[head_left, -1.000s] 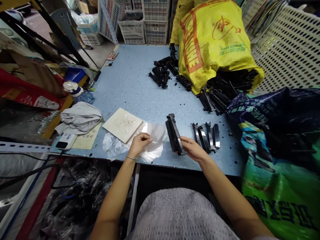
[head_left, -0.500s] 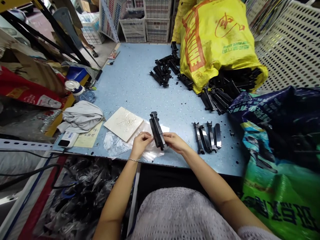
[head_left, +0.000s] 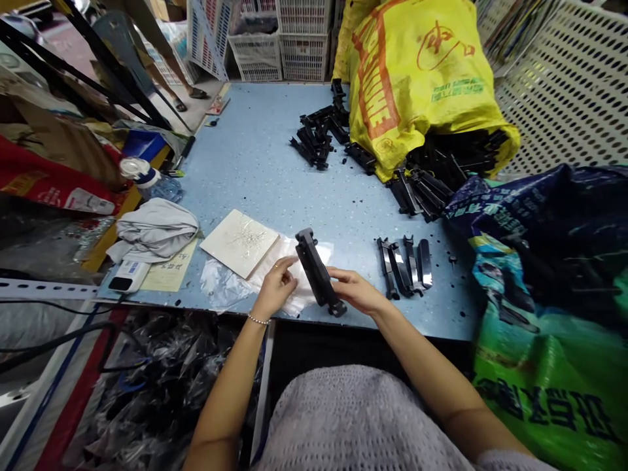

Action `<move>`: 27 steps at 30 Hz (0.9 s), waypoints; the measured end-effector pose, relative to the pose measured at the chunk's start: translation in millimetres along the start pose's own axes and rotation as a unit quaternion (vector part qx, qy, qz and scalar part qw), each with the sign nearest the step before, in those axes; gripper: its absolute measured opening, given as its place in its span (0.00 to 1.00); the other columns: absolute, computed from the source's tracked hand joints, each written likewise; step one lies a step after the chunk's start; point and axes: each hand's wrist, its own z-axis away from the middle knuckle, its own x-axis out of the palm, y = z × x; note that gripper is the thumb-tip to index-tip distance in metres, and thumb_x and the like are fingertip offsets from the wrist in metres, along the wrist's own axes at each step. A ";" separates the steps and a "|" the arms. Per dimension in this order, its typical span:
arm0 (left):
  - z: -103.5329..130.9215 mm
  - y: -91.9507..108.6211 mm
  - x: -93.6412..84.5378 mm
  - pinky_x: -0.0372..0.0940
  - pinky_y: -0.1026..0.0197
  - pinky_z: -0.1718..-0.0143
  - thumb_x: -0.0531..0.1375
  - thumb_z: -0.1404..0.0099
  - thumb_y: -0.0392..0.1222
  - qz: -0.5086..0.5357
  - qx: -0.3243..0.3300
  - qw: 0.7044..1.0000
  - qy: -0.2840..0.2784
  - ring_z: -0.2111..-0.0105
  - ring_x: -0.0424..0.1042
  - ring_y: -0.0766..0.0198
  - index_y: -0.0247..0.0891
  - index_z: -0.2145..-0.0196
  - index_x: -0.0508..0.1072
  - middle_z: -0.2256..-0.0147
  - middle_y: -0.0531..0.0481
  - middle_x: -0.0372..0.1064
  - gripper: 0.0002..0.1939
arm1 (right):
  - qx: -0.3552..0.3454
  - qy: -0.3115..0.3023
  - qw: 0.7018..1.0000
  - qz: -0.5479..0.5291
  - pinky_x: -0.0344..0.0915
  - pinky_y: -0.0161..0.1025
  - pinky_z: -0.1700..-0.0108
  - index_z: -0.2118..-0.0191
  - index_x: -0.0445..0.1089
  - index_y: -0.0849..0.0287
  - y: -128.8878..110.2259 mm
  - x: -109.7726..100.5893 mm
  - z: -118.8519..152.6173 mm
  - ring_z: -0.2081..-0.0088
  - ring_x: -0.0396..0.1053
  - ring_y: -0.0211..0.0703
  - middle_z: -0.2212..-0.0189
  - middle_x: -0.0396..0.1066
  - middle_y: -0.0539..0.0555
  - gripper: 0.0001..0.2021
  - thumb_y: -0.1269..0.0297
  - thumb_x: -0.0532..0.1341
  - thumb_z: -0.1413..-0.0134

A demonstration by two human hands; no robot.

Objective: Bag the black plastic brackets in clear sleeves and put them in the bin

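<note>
The black part (head_left: pixel 316 271) is above the near edge of the tabletop (head_left: pixel 255 150), a little right of the clear plastic (head_left: pixel 223 288), tilted with its far end leaning left. The right hand (head_left: pixel 357 290) is clamped on its right side, fingers against the long edge; the left hand (head_left: pixel 278 284) is just beside its left side, thumb and fingertips apart, nothing visible in it.

The part looks like moulded plastic—probably light and stiff, perhaps slick on its smooth faces. The long sides near the middle seem the best hold; the small projections at both ends may be more fragile and are best left unpinched.

On the far right, the yellow bag (head_left: pixel 422 72) carries orange-red capitals, of which "UHE" reads most clearly, plus small green characters too blurred to read. The green bag (head_left: pixel 554 386) bears big dark characters—not legible to me. Handwriting on the yellow paper (head_left: pixel 171 269) at left is too small.
</note>
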 end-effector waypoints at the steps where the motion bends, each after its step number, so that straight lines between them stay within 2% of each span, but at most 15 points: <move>1: -0.2 1.4 2.8 0.68 0.63 0.67 0.59 0.42 0.32 0.006 0.003 1.000 -0.007 0.71 0.69 0.70 0.40 0.47 0.71 0.46 0.43 0.66 0.24 | -0.011 0.010 1.000 -0.003 0.67 0.37 0.61 0.53 0.77 0.55 1.2 3.5 -9.0 0.62 0.72 0.41 0.59 0.76 0.54 0.18 0.59 0.69 0.52; 3: 1.4 2.6 4.0 0.68 0.63 0.66 0.58 0.41 0.31 -0.015 0.000 1.000 0.007 0.69 0.70 0.68 0.38 0.52 0.74 0.49 0.43 0.68 0.19 | -0.017 0.040 0.999 -0.007 0.65 0.35 0.64 0.56 0.78 0.58 6.0 5.4 -26.7 0.66 0.70 0.38 0.65 0.76 0.53 0.18 0.59 0.70 0.54; 5: 5.4 1.1 -0.7 0.68 0.61 0.63 0.56 0.41 0.29 -0.062 -0.013 0.996 0.061 0.65 0.71 0.65 0.37 0.53 0.75 0.50 0.42 0.69 0.19 | -0.007 0.074 0.997 -0.018 0.63 0.33 0.68 0.60 0.79 0.61 12.4 1.0 -36.1 0.71 0.68 0.36 0.71 0.75 0.52 0.17 0.57 0.70 0.56; 8: 12.7 -3.7 -11.5 0.67 0.59 0.58 0.54 0.41 0.28 -0.108 -0.021 0.987 0.118 0.62 0.71 0.63 0.38 0.48 0.72 0.46 0.41 0.67 0.24 | 0.010 0.120 0.992 -0.031 0.63 0.33 0.69 0.62 0.78 0.62 19.4 -11.4 -25.4 0.73 0.67 0.36 0.72 0.75 0.52 0.17 0.57 0.71 0.57; 10: 15.9 -5.7 -14.9 0.67 0.59 0.58 0.54 0.40 0.29 -0.104 -0.012 0.989 0.107 0.63 0.71 0.65 0.40 0.44 0.70 0.43 0.41 0.64 0.26 | 0.013 0.124 0.992 -0.019 0.64 0.33 0.70 0.61 0.78 0.62 19.9 -17.5 -6.7 0.73 0.67 0.35 0.72 0.74 0.51 0.17 0.57 0.71 0.56; 11: 16.7 -5.7 -15.1 0.67 0.60 0.58 0.54 0.39 0.29 -0.097 -0.008 0.991 0.096 0.65 0.71 0.67 0.41 0.42 0.68 0.42 0.41 0.63 0.28 | 0.022 0.104 0.994 -0.010 0.64 0.32 0.71 0.61 0.77 0.62 18.9 -18.6 3.3 0.74 0.67 0.34 0.72 0.74 0.51 0.17 0.57 0.70 0.55; 13: 17.4 -3.3 -13.8 0.68 0.61 0.58 0.54 0.38 0.30 -0.085 0.002 0.993 0.078 0.64 0.71 0.67 0.43 0.38 0.64 0.40 0.40 0.60 0.30 | 0.060 0.027 0.998 0.009 0.64 0.33 0.72 0.60 0.76 0.63 15.9 -16.7 19.3 0.75 0.68 0.34 0.72 0.74 0.51 0.16 0.56 0.69 0.52; 15: 19.3 2.5 -11.9 0.68 0.60 0.55 0.54 0.36 0.31 -0.092 0.019 0.993 0.073 0.56 0.72 0.63 0.44 0.36 0.60 0.38 0.39 0.57 0.31 | 0.101 -0.036 0.994 0.021 0.65 0.33 0.73 0.60 0.75 0.64 13.7 -11.5 25.2 0.75 0.69 0.34 0.73 0.73 0.52 0.17 0.56 0.68 0.50; 17: 24.6 11.5 -9.4 0.66 0.57 0.48 0.53 0.35 0.31 -0.112 0.047 0.991 0.054 0.45 0.67 0.57 0.45 0.33 0.56 0.36 0.39 0.54 0.33 | 0.114 -0.043 0.993 0.013 0.66 0.33 0.73 0.56 0.72 0.64 13.1 -6.3 19.8 0.76 0.69 0.35 0.73 0.73 0.50 0.19 0.57 0.68 0.51; 19: 33.8 23.2 -4.7 0.63 0.55 0.42 0.51 0.33 0.31 -0.118 0.085 0.989 -0.004 0.38 0.61 0.55 0.46 0.32 0.52 0.34 0.40 0.52 0.34 | 0.102 -0.024 0.994 -0.005 0.67 0.34 0.73 0.45 0.65 0.60 14.0 -1.6 6.3 0.76 0.69 0.36 0.74 0.72 0.48 0.28 0.60 0.69 0.52; 21: 45.7 36.9 1.4 0.61 0.52 0.39 0.51 0.32 0.31 -0.106 0.115 0.985 -0.071 0.36 0.58 0.54 0.47 0.31 0.49 0.34 0.42 0.52 0.34 | 0.064 0.004 0.998 0.007 0.66 0.34 0.73 0.38 0.56 0.57 16.8 5.7 -9.2 0.77 0.68 0.36 0.76 0.71 0.45 0.35 0.63 0.68 0.51; 22: 52.2 44.2 3.5 0.61 0.52 0.39 0.51 0.32 0.32 -0.101 0.120 0.983 -0.091 0.36 0.59 0.55 0.47 0.31 0.48 0.34 0.42 0.53 0.34 | 0.039 0.021 0.999 0.026 0.65 0.33 0.73 0.38 0.57 0.56 19.3 11.5 -15.8 0.77 0.68 0.35 0.76 0.70 0.44 0.34 0.65 0.67 0.51; 24: 67.3 58.2 1.6 0.63 0.52 0.40 0.53 0.32 0.34 -0.104 0.110 0.984 -0.097 0.39 0.63 0.56 0.49 0.32 0.51 0.36 0.43 0.56 0.33 | 0.003 0.037 0.997 0.071 0.65 0.32 0.72 0.45 0.66 0.58 26.4 27.9 -23.7 0.75 0.68 0.34 0.75 0.71 0.45 0.25 0.66 0.66 0.50; 25: 76.6 63.8 -4.1 0.65 0.53 0.41 0.54 0.32 0.36 -0.113 0.097 0.985 -0.085 0.41 0.65 0.56 0.51 0.33 0.55 0.38 0.44 0.60 0.31 | -0.001 0.022 0.996 0.082 0.66 0.33 0.70 0.50 0.69 0.59 30.6 37.5 -24.5 0.73 0.69 0.35 0.73 0.71 0.47 0.19 0.65 0.66 0.49; 27: 100.5 68.0 -26.7 0.67 0.53 0.43 0.57 0.33 0.40 -0.144 0.054 0.987 -0.049 0.45 0.70 0.55 0.54 0.38 0.63 0.42 0.47 0.66 0.27 | 0.019 -0.065 0.996 0.065 0.69 0.36 0.65 0.56 0.72 0.60 37.5 54.9 -20.3 0.69 0.71 0.37 0.68 0.74 0.51 0.14 0.61 0.66 0.48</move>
